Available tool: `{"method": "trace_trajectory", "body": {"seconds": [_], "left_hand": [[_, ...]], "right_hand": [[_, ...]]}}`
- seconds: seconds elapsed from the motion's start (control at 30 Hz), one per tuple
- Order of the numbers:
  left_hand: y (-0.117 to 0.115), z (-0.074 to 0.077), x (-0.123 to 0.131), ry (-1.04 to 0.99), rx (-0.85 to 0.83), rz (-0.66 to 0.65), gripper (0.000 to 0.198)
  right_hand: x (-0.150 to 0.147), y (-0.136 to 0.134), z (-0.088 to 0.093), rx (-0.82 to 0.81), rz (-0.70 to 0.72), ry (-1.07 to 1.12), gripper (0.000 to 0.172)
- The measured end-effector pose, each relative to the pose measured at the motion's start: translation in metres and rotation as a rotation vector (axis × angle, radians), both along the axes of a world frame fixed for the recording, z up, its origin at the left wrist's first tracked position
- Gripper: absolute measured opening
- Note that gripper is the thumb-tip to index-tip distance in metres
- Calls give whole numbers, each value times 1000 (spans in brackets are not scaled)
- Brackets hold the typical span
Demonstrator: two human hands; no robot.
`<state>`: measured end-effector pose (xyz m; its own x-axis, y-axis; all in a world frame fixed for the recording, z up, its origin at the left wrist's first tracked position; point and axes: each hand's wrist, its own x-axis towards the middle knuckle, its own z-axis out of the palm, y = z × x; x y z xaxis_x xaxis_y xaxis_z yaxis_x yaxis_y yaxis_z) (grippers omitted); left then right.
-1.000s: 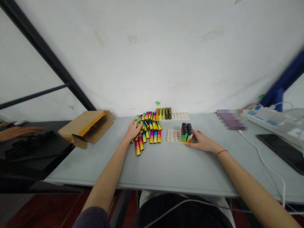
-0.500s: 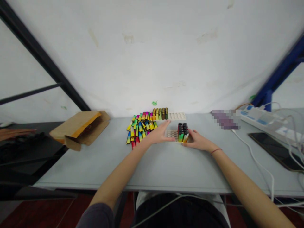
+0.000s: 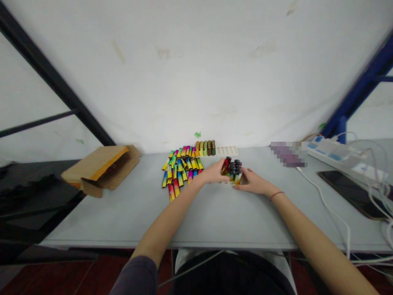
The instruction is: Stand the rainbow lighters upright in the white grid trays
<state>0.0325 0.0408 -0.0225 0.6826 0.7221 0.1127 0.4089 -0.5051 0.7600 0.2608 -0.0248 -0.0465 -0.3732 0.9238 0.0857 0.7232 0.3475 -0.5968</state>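
Note:
A red lighter is pinched in my left hand, tilted, just left of a dark-topped group of upright lighters. These stand in a pale near tray, mostly hidden by my hands and the lighters. My right hand curls round the tray's right end, thumb in front and fingers behind. Loose shiny multicoloured lighters lie in a pile left of my left hand. Behind, gold-topped lighters stand in rows beside a pale, empty-holed tray.
An opened brown cardboard box lies at the left. On the right are a purple, partly pixelated object, a white power strip with cables, and a dark phone. The wall stands behind the grey table.
My left hand, open before, has closed on a red lighter beside the upright group. My right hand stays by the group's right side. The view has shifted slightly.

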Motion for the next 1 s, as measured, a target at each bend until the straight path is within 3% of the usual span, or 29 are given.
{"method": "trace_trajectory", "body": {"seconds": [0.2,0.4,0.67,0.83,1.0], "left_hand": [[-4,-11,12,-30,99,11,47],[-6,-9,12,-75,12,43,37],[-16,-11,14,-85,23,61,32],[-21,-14,18,-103,43,185,30],[-21,-8,21,-309,-19,383,29]], "right_hand": [[-1,-1,0,-7,-2,-18,70],[1,0,-2,20,18,18,65],[4,2,-4,23,19,10,65],[3,2,-4,13,33,14,71],[3,1,-3,12,19,24,75]]}}
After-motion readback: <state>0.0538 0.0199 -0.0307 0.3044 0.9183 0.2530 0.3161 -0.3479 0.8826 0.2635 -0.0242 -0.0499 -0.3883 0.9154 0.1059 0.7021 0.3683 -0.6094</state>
